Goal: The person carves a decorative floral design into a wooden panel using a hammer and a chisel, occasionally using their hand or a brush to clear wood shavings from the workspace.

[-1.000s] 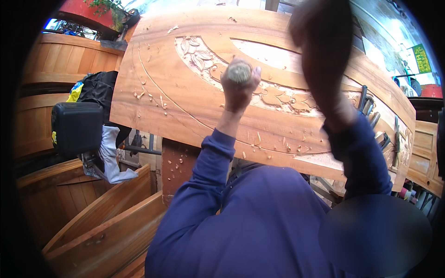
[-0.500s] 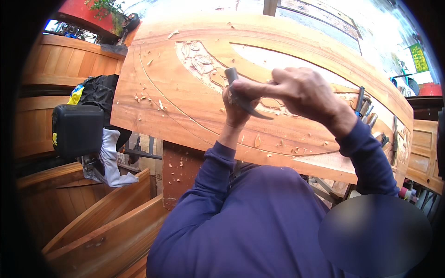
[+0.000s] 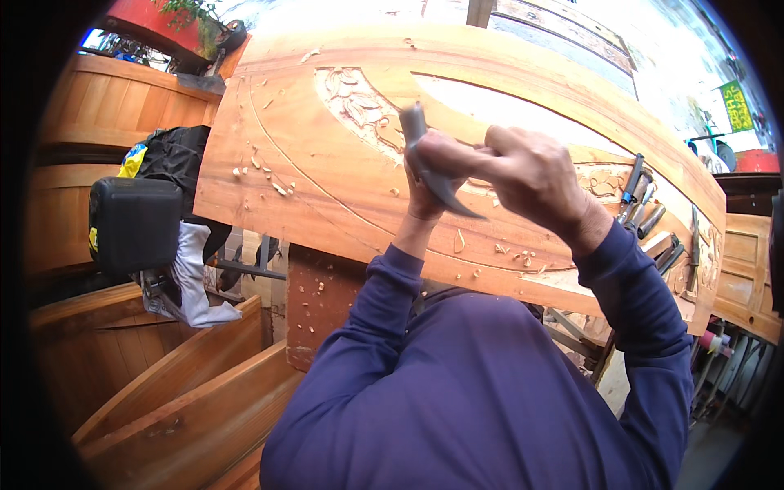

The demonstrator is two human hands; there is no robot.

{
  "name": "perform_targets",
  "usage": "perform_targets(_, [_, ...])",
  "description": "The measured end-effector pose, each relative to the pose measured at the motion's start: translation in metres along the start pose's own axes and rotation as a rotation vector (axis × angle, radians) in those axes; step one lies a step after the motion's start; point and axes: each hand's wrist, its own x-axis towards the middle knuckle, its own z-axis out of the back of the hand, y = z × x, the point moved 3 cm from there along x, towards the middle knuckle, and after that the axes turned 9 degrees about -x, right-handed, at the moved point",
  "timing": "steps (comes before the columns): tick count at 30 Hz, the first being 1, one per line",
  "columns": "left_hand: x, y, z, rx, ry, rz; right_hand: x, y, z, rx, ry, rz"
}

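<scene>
My right hand [image 3: 535, 175] is closed round the handle of a claw hammer [image 3: 438, 186], its forefinger stretched along toward the metal head. Directly beneath the hammer head, my left hand [image 3: 423, 201] is closed over the wooden panel [image 3: 327, 175]; the hammer hides its fingers and whatever they grip. Carved leaf work [image 3: 353, 98] in a curved band runs up to the far side of my left hand. More carved relief [image 3: 600, 181] shows to the right, beyond my right wrist.
Several chisels and other hand tools [image 3: 641, 200] lie on the panel's right part. Wood chips [image 3: 279, 189] are scattered over it. At left are a black case [image 3: 137, 224], a white cloth [image 3: 194, 282] and stacked wooden panels [image 3: 188, 392]. A red planter [image 3: 163, 33] stands far left.
The hammer and my right hand have shifted slightly right and down. My right forearm has drawn inward to the left. My left hand stays closed and has moved slightly right in view.
</scene>
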Motion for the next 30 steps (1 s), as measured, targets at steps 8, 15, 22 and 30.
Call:
perform_targets(8, [-0.069,-0.065,-0.005,-0.151,-0.171,0.12,-0.107,-0.029,-0.021,0.147,-0.015,-0.379])
perform_targets(15, [-0.044,-0.048,0.027,-0.302,-0.462,0.282,-0.254,0.022,-0.079,0.852,-0.086,-1.238])
perform_targets(22, [0.006,-0.021,0.025,-0.021,-0.327,0.219,-0.272,0.022,-0.084,1.092,-0.16,-1.572])
perform_targets(30, [0.049,0.032,0.032,-0.36,-0.405,0.435,-0.269,0.021,-0.083,1.05,-0.119,-1.533])
